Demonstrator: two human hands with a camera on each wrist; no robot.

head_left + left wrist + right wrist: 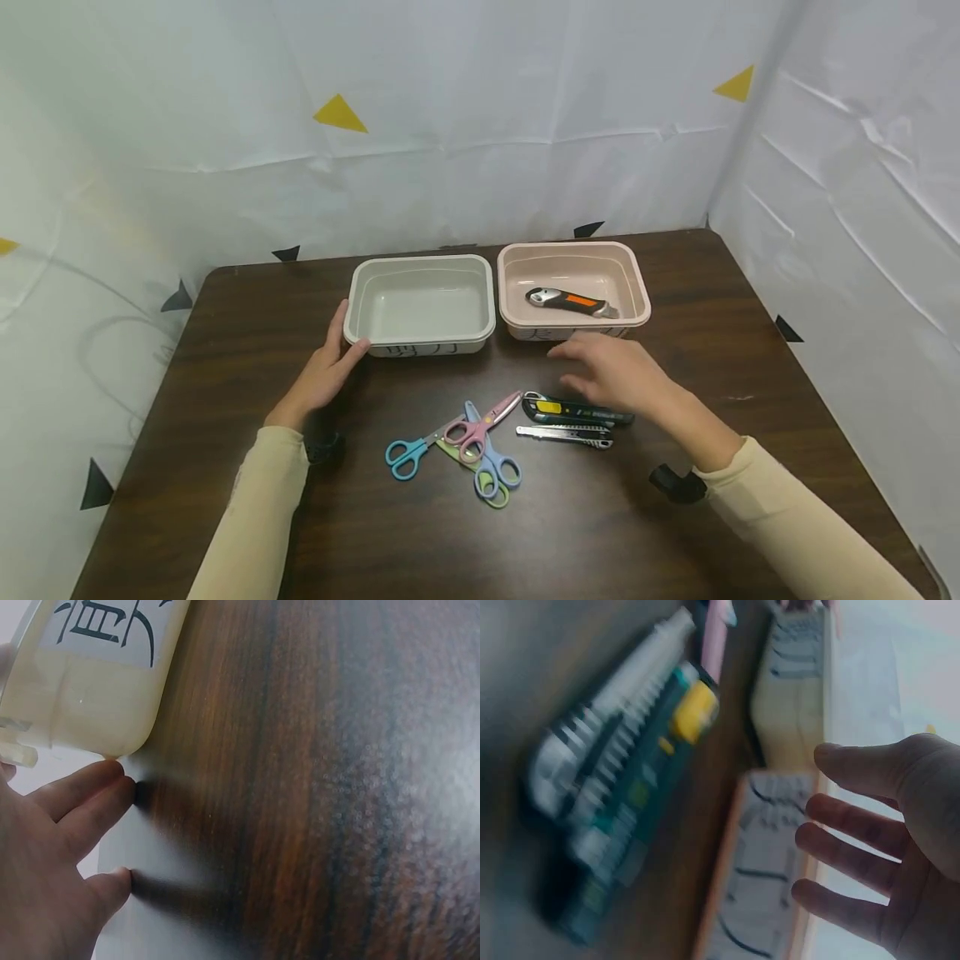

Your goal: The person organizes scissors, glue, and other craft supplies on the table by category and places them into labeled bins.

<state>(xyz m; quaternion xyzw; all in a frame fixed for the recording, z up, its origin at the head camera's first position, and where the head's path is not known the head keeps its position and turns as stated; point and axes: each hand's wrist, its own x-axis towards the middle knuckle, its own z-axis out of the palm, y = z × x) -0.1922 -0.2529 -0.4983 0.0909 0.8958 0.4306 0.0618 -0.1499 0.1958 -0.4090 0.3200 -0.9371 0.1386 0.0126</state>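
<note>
My left hand [320, 375] rests at the front left corner of the pale grey bin [420, 346], thumb at its front and straight fingers along its side. In the left wrist view, fingertips [112, 780] lie close by the bin's lower corner. My right hand [618, 373] hovers in front of the pink bin [637, 321], fingers spread and holding nothing. Inside the pink bin lies a black and orange utility knife [573, 302]. Just below my right hand are a dark green box cutter [577, 412] with a yellow slider and a slim silver box cutter [566, 434].
Left of the cutters, several scissors overlap in a pile: teal scissors [407, 458], pink scissors [471, 437], blue scissors [491, 467] and green scissors [491, 492]. The two bins stand side by side along the back of the brown table [600, 533]. White sheeting [480, 183] surrounds it.
</note>
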